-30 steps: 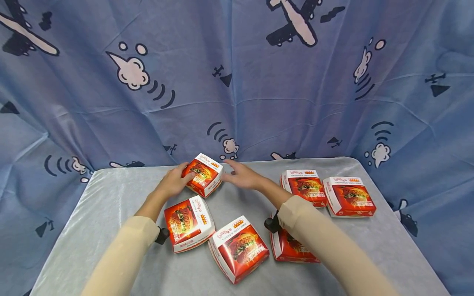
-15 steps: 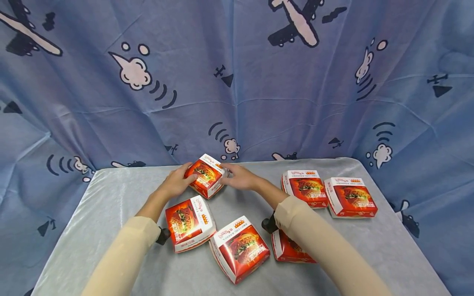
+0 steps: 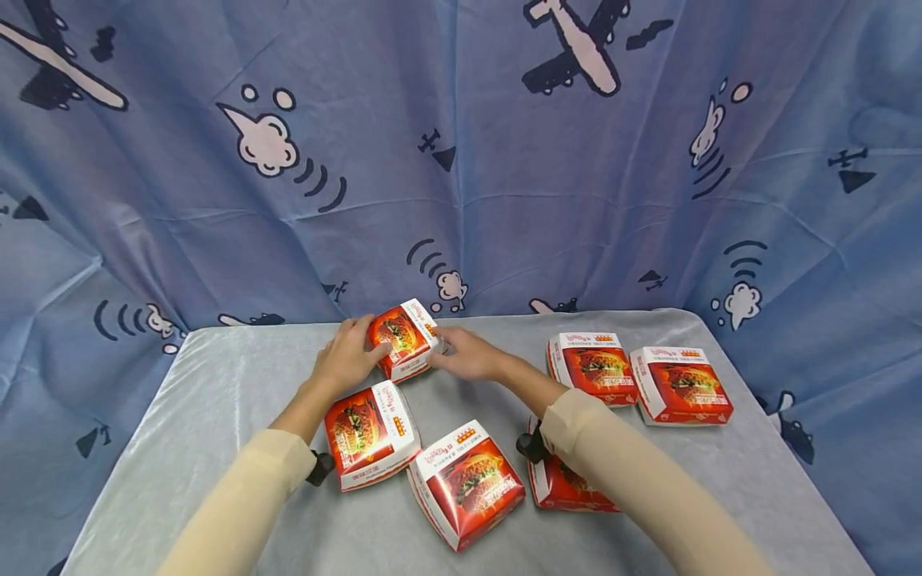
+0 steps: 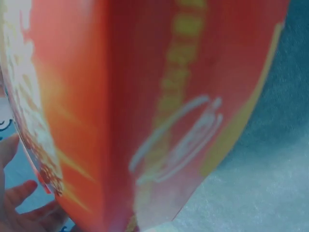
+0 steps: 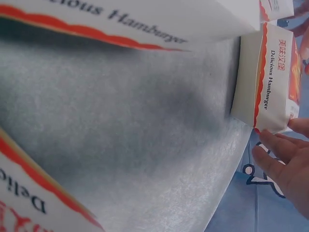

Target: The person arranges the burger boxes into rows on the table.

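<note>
A red and white hamburger box (image 3: 400, 336) sits near the table's back edge, turned at an angle. My left hand (image 3: 348, 358) holds its left side, with the thumb over the lid. On the other side my right hand (image 3: 471, 354) grips the right corner, thumb on the near side. In the right wrist view, the fingers of the right hand (image 5: 289, 164) meet the end of that hamburger box (image 5: 273, 77). The left wrist view is mostly filled by the red side of a nearby box (image 4: 145, 121), with fingers at lower left.
Two similar boxes lie in front of the hands, one at left (image 3: 367, 436) and one at centre (image 3: 468, 484). Another box (image 3: 565, 484) is partly under the right sleeve. Two more, one (image 3: 594, 366) beside another (image 3: 683, 386), stand at the right. A blue curtain (image 3: 461, 160) hangs behind the table.
The held hamburger box has shifted slightly right and turned clockwise. My left hand has moved right along with it, and my right fingers have gone from stretched out to gripping its corner.
</note>
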